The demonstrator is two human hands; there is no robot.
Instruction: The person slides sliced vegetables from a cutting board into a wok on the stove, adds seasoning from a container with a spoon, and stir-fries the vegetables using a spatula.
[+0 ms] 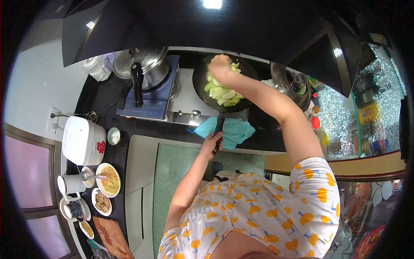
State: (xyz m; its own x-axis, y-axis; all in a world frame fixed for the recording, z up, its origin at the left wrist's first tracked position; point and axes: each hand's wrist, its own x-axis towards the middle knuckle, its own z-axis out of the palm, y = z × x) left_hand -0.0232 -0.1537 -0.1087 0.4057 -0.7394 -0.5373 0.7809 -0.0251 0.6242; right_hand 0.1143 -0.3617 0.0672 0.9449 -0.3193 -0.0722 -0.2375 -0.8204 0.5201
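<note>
A dark pan [201, 91] sits on the stove, with pale green vegetable pieces [221, 94] in it. My left hand [212, 142] is wrapped round the black pan handle [220, 122], near its end. Over the far left part of the pan is my right hand [220, 65], its fingers curled; whatever it may hold is hidden. A blue-green cloth [237, 131] lies on the counter edge beside and under the handle.
Left of the pan, a pressure cooker [152, 69] stands on a blue induction cooker [151, 103]. A wok [304, 93] is at the right. Along the left counter are a white container [83, 140], dishes of food [108, 180] and a cutting board [113, 237].
</note>
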